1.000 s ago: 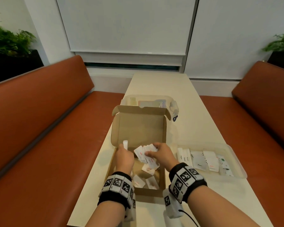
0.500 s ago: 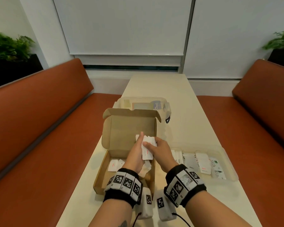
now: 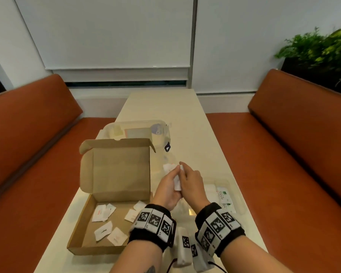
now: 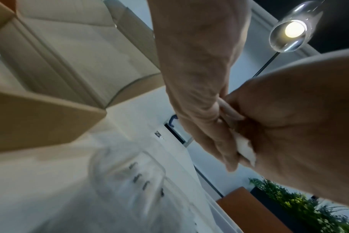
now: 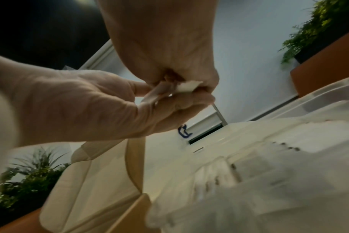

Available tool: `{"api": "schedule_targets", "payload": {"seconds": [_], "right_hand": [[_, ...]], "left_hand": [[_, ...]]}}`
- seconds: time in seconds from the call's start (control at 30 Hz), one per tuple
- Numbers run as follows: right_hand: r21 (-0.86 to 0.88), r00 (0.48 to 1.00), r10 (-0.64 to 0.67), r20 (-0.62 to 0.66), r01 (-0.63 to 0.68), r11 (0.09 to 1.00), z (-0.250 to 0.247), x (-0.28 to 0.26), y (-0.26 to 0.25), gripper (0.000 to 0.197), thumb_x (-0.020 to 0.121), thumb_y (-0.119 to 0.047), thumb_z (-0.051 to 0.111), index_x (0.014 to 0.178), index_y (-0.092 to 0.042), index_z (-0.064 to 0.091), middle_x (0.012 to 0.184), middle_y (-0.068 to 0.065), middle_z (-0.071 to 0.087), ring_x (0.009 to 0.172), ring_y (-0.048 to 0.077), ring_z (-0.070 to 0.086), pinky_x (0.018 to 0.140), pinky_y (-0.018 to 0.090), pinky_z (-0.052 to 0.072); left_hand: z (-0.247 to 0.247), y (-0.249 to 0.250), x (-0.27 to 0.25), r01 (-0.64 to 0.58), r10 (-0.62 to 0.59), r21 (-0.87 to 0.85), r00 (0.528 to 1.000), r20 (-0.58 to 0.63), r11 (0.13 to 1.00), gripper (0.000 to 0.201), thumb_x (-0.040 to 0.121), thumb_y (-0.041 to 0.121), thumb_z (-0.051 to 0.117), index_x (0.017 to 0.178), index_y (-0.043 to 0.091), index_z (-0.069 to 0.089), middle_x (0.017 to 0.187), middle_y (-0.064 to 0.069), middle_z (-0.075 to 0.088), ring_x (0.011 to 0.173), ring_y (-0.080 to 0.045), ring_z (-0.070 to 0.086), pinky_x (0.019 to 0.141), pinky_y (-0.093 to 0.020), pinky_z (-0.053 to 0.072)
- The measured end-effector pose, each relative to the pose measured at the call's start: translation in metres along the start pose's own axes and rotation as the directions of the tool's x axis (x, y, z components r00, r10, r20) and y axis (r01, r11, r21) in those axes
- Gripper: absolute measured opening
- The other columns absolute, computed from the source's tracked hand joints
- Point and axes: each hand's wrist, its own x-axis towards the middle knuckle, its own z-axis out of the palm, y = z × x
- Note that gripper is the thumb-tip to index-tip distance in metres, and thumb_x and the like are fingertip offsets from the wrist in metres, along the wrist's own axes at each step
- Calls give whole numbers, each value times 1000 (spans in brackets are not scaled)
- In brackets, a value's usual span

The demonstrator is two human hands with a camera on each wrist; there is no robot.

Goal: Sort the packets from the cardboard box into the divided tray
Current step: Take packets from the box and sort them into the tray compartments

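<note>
The bundle of white packets (image 3: 176,175) is held between both hands in the air, above the gap between the cardboard box (image 3: 98,223) and the divided tray (image 3: 227,196), near the tabletop's (image 3: 195,138) right edge. Half a second ago the same bundle was over the box's inside; it has moved right, clear of the box wall. A second ago both hands were down in the box among the loose packets.

The left hand (image 3: 166,191) grips the lower part of the bundle with thumb and fingers curled round it. The right hand (image 3: 192,184) pinches the bundle's upper end; the right wrist view shows its fingers closed on a white corner.

Loose packets (image 3: 104,212) lie on the box floor, more toward the near-left corner and by the right wall; with the hands gone, more of them show than before. The box lid (image 3: 120,168) stands upright.

How many packets are in the bundle cannot be told, as the hands cover most of it. The tray is largely hidden behind the right wrist; only some white packets and one with green print (image 3: 222,195) show. Both wrist views blur the tray's contents. A clear lidded container (image 3: 136,131) sits behind the box, half hidden by the lid.
</note>
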Motion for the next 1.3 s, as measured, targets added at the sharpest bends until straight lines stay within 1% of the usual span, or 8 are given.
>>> {"api": "schedule_targets", "payload": {"seconds": [0.2, 0.3, 0.4, 0.57, 0.87, 1.0, 1.13, 1.3], "right_hand": [[-312, 996, -12, -89, -16, 950, -16, 3, 17, 43, 99, -17, 31, 136, -27, 50, 117, 3, 65, 116, 19, 51, 94, 33, 24], [-18, 999, 21, -38, -21, 1000, -24, 2, 20, 40, 102, -18, 31, 138, -20, 47, 127, 3, 61, 120, 17, 53, 104, 30, 32], [384, 993, 114, -15, -100, 918, -32, 0, 19, 35, 102, -21, 34, 135, -20, 44, 115, -1, 62, 100, 13, 58, 83, 18, 46], [514, 947, 249, 205, -320, 796, -41, 2, 15, 15, 94, -4, 48, 106, -4, 56, 88, 12, 63, 56, 20, 65, 55, 27, 57], [604, 944, 143, 297, -301, 738, -45, 0, 12, 33, 78, 7, 69, 108, 1, 59, 87, 15, 64, 69, 22, 67, 67, 28, 59], [554, 964, 177, 200, -260, 791, -45, 2, 16, 32, 74, 13, 70, 103, 2, 61, 82, 17, 67, 67, 20, 67, 67, 25, 58], [434, 976, 217, 31, -209, 876, -50, 9, 21, 21, 76, 10, 65, 89, -6, 65, 73, 11, 66, 66, 21, 62, 73, 31, 56], [538, 973, 211, -94, -129, 833, -58, 14, 27, 19, 84, 8, 59, 83, -9, 66, 78, 8, 61, 70, 19, 61, 69, 25, 57]], "left_hand": [[9, -18, 8, -15, 10, 63, 997, 76, 998, 32, 99, 28, 47, 119, 8, 61, 114, -8, 70, 104, -14, 67, 73, -30, 57], [7, -20, 12, -71, 67, 100, 997, 47, 992, 29, 96, 20, 53, 121, 9, 59, 113, -11, 69, 100, -19, 67, 69, -29, 56], [3, -17, 19, -124, 127, 70, 991, -38, 990, 29, 94, 6, 54, 122, 11, 55, 101, -8, 70, 89, -18, 67, 65, -27, 55], [-5, -11, 25, -220, 209, -68, 968, -141, 973, 35, 94, 0, 50, 128, 8, 48, 109, -16, 65, 96, -26, 64, 76, -34, 54], [-11, -9, 32, -216, 173, -222, 964, -200, 951, 29, 95, 1, 50, 123, 7, 51, 122, -21, 58, 103, -30, 60, 80, -37, 53], [-9, -8, 34, -192, 148, -235, 970, -193, 953, 25, 95, 1, 50, 119, 6, 51, 120, -25, 59, 95, -36, 63, 63, -37, 60], [-9, -8, 35, -198, 150, -235, 967, -208, 952, 12, 95, 0, 50, 101, 9, 54, 122, -29, 58, 103, -35, 62, 91, -48, 47], [-10, -8, 39, -241, 183, -245, 954, -240, 939, 19, 95, -2, 49, 110, 9, 50, 114, -24, 57, 87, -29, 65, 70, -43, 57]]}}
